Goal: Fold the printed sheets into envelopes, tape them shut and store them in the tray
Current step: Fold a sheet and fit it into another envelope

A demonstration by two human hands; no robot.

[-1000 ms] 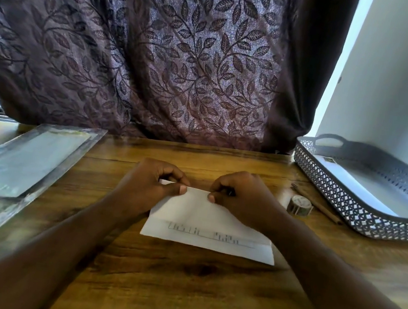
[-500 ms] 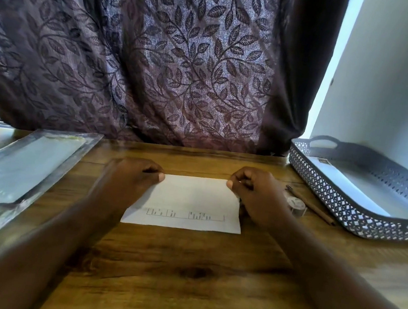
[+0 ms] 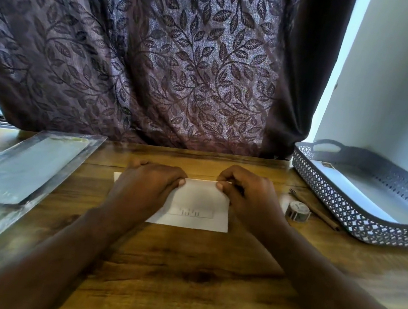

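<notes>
From my end, the printed sheet point(image 3: 197, 206) lies flat on the table point(image 3: 193, 272), midway between the left and right edges and closer to the far edge than the near one. Its printed marks face up. Both hands are on its far edge. The left hand point(image 3: 145, 182) has its fingers curled, covers the sheet's left part and pinches the edge with its thumb. The right hand point(image 3: 249, 195) is curled the same way and pinches that edge at the right.

Just right of the right hand a tape roll point(image 3: 297, 210) stands on the table, touching a thin brown stick point(image 3: 321, 214). The grey lattice tray point(image 3: 357, 222) sits in the far right corner. A clear plastic sleeve point(image 3: 17, 171) lies along the left edge.
</notes>
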